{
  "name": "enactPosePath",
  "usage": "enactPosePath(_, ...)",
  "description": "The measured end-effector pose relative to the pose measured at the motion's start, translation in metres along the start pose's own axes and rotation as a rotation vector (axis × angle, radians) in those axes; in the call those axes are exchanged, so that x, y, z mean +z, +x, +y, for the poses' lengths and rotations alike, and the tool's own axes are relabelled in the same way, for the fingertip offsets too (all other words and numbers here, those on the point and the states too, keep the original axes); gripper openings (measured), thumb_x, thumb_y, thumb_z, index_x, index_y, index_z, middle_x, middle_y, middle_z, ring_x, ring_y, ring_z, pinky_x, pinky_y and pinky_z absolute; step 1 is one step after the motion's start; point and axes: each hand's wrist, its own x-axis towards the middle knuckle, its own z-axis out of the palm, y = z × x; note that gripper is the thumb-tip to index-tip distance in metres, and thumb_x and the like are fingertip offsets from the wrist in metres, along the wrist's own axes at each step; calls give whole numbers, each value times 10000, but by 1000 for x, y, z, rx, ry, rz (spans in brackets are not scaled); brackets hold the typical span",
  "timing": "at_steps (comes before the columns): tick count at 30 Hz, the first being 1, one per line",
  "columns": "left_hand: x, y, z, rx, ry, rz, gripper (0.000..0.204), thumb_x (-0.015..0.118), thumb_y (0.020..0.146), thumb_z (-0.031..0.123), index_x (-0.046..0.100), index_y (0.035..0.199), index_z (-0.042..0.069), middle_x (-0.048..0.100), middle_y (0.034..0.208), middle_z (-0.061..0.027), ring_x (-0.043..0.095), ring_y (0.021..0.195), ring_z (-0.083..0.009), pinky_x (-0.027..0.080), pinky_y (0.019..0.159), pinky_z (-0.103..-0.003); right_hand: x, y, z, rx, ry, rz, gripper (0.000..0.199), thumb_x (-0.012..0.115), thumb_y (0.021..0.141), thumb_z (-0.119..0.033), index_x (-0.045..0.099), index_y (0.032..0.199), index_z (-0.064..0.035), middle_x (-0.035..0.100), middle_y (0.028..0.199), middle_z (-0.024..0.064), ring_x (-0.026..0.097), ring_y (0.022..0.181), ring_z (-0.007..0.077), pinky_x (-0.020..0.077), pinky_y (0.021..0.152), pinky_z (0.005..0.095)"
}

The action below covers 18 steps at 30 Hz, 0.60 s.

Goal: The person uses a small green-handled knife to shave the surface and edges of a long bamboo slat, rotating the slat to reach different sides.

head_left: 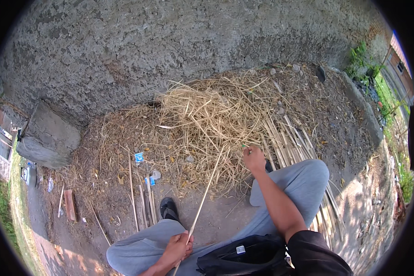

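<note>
My left hand (179,248) is closed around a long pale bamboo strip (206,191), low in front of my left thigh. The strip slants up and away to the right, its far end over a heap of thin pale shavings (207,110). Out ahead of my right knee, my right hand (254,159) is a closed fist at the heap's near right edge, to the right of the strip's far end. A small green bit shows at its fingers; the rest of what it holds is hidden. Several split bamboo strips (285,142) lie beside and beyond my right leg.
A rough grey wall (170,46) rises behind the heap. At the left stands a concrete block (50,135), with a reddish brick piece (70,204) on the ground nearer me. Blue wrappers (139,158) and more strips (132,193) lie near my left foot. A black bag (244,255) rests at my lap.
</note>
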Motion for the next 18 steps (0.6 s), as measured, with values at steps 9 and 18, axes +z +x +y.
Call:
enactPosePath(9,-3,28,2,53,24,21,362,393,1051,368,507,905,58,392,604,39,323,424,-52,268,360,-233,9,-55,-71,-220,384,-243,346,666,886,-360,673,875,-15,631,654,172,642,623,342,494,599,426)
enactPosePath(18,-2,22,10,113,0,-51,366,363,1065,335,530,940,34,386,596,41,316,426,-52,264,364,-235,-33,-88,-95,-516,296,-222,306,692,877,-370,661,912,-67,615,575,119,640,519,324,497,502,408)
